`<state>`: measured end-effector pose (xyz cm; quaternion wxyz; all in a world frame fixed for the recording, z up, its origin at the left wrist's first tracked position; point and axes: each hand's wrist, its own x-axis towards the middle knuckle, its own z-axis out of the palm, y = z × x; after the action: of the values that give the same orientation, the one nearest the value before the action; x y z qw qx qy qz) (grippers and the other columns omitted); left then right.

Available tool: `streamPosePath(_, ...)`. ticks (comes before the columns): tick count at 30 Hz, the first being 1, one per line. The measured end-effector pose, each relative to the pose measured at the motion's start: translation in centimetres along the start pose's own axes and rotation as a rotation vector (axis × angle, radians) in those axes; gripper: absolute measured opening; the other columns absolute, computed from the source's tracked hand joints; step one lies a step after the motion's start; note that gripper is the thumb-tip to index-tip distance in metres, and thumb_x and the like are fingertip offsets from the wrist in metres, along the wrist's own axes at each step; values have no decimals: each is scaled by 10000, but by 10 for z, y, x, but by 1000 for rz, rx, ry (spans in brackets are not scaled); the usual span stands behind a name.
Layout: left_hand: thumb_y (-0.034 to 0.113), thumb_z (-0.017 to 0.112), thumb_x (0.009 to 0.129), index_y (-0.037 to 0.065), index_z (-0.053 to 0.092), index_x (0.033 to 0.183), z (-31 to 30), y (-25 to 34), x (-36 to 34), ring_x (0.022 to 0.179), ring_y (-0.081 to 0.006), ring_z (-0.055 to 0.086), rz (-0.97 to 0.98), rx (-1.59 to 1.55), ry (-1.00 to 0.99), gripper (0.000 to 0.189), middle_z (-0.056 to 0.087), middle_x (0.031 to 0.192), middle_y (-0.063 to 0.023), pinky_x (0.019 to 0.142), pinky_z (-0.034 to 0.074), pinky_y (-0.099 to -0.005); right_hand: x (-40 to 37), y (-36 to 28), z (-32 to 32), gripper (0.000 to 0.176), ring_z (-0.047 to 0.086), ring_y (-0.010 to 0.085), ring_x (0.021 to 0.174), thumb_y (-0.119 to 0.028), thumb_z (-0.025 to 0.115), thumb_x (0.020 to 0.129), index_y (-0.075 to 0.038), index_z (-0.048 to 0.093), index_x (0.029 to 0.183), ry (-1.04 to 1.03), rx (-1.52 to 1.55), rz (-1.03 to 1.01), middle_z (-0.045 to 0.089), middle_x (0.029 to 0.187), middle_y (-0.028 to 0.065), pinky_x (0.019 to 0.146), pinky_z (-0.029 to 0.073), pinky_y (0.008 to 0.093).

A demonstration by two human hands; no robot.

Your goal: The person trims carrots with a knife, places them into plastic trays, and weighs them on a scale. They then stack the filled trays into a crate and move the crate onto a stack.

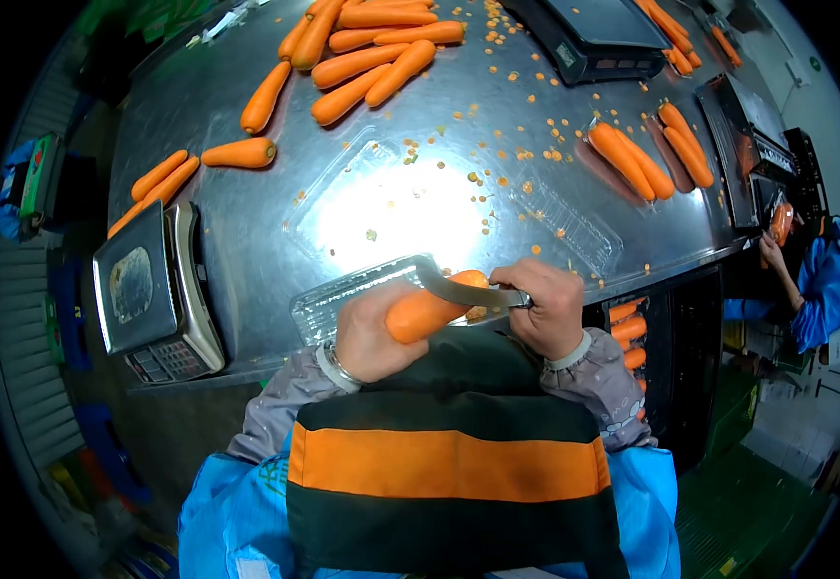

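Dark apron (449, 463) with an orange stripe fills the bottom of the view, closest to the lens. Just above it, left hand (370, 338): grip closed around the thick end of a carrot (420, 314), which is held tilted, tip up and to the right, at the near edge of the desk (246, 87). Right hand (545, 309): grip closed tight on the handle of a knife (463, 292), blade pointing left and lying against the carrot's upper end. Clear plastic tray (328, 304) sits right behind the left hand, touching the desk edge. More clear trays (555, 217) lie flat mid-desk under glare. Orange scraps (497, 145) are scattered across the steel. Weighing scale (145, 289) sits left of the hands, near the edge. Carrot pile (371, 48) lies at the far side, more carrots (647, 154) far right, a few loose ones (154, 179) above the scale. Second scale (598, 34) sits top centre. Bin of carrots (627, 333) sits below the desk edge, right of the right hand. Co-worker's blue sleeve (825, 280) is at the far right, well apart.
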<state>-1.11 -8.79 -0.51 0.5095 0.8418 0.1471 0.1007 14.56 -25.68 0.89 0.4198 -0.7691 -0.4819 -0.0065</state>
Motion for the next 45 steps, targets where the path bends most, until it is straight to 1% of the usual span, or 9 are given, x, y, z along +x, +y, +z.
streamPosePath(7,60,717,627,30,610,1033,-5,-7,-3,780,-245,634,-31,-13,-66,421,646,866,-109,728,502,-314,-26,40,-1,244,627,240,614,34,571,687,-67,682,879,-142,-262,186,638,713,62,543,478,309)
streamPosePath(11,115,734,700,17,539,1167,-10,-16,9,948,-190,602,-180,-277,-137,515,621,1035,-95,845,473,-314,-41,54,10,362,590,99,672,-24,593,753,5,622,1113,-57,326,477,672,835,106,618,457,246)
streamPosePath(15,217,696,820,59,345,1355,10,3,44,1216,-211,432,-351,-1183,-258,660,437,1309,-117,1026,357,-370,-22,16,5,583,567,67,774,-58,642,789,2,423,1326,-192,971,665,628,1129,85,721,465,227)
streamPosePath(18,243,654,873,61,184,1431,46,17,63,1267,-250,373,-368,-1321,-379,752,333,1372,-124,1063,312,-397,-24,17,5,630,481,31,616,-57,737,714,-26,465,1281,-87,1042,753,611,982,61,549,379,166)
streamPosePath(22,237,698,840,101,142,1469,57,13,69,1280,-264,361,-368,-640,-426,850,352,1381,-156,1067,317,-392,-33,49,-32,553,413,32,460,-24,714,715,-56,505,1226,45,1029,836,583,816,10,407,310,173)
streamPosePath(26,129,645,867,68,409,1320,37,-16,70,1057,-192,576,-615,-894,-448,515,558,1220,-111,902,468,-298,-41,115,-69,446,382,35,413,-4,694,741,-58,556,1162,255,639,984,596,757,17,371,286,181)
streamPosePath(31,115,610,890,55,538,1151,30,-37,62,917,-139,623,-666,-860,-343,277,650,1047,-75,784,506,-271,-64,186,-64,497,606,211,939,-47,806,642,-25,607,1097,200,173,885,643,982,93,875,455,315)
streamPosePath(40,123,668,828,42,618,1011,-41,-108,77,827,-115,606,-401,-228,-1,206,646,930,-41,737,490,-253,-99,268,-123,530,610,201,954,-105,791,655,41,600,1127,82,7,808,653,1038,118,882,466,305)
streamPosePath(45,65,653,677,32,588,1043,-120,-163,116,960,-310,581,-261,534,405,374,614,998,-156,867,461,-350,-78,213,-121,400,563,183,983,-57,730,759,37,573,1115,295,-253,728,599,1073,107,864,448,307)
